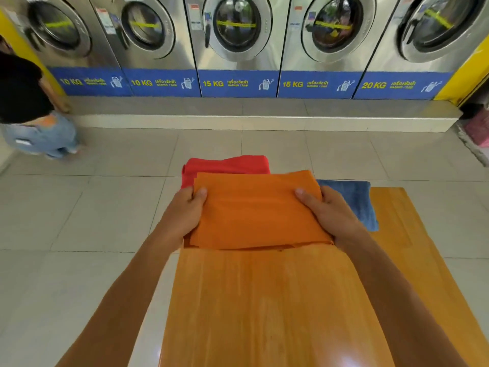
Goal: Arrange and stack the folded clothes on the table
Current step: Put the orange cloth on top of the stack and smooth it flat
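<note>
A folded orange cloth (258, 210) is held just above the far part of the wooden table (264, 300). My left hand (185, 210) grips its left edge, thumb on top. My right hand (326, 210) grips its right edge the same way. Behind the orange cloth lies a folded red cloth (227, 165) at the table's far left end, partly hidden. A folded blue cloth (357, 200) lies to the right of the orange one, partly behind my right hand.
A row of steel washing machines (238, 35) on a raised step lines the far wall. A person in a black top and jeans (29, 107) stands at the left on the tiled floor (79, 207). A pink basket (479, 128) sits far right.
</note>
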A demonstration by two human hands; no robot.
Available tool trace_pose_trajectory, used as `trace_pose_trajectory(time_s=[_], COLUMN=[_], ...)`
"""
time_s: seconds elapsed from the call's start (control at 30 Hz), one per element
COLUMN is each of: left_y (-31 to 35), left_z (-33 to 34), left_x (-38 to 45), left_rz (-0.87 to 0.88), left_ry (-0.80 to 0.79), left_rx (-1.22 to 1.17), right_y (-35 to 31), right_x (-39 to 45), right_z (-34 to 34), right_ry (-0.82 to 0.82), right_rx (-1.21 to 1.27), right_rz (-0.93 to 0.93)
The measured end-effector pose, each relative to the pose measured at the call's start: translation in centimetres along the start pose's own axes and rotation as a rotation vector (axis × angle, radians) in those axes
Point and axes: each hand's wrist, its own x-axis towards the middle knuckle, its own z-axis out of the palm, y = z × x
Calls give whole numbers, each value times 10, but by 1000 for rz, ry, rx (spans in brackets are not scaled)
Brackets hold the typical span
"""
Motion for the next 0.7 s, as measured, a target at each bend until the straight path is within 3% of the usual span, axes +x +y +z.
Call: trace_pose_trajectory(time_s=[0.3, 0.7], left_y=[7, -41], left_z=[-54, -40], left_x=[104, 145], left_rz=[-166, -100], left_ry=[73, 51], left_rx=[-1, 190], right_y=[-40, -6], right_x=[108, 151], right_z=[73, 90], right_ry=[-39, 23], right_rx=[-131, -422], right_rz=[-69, -115])
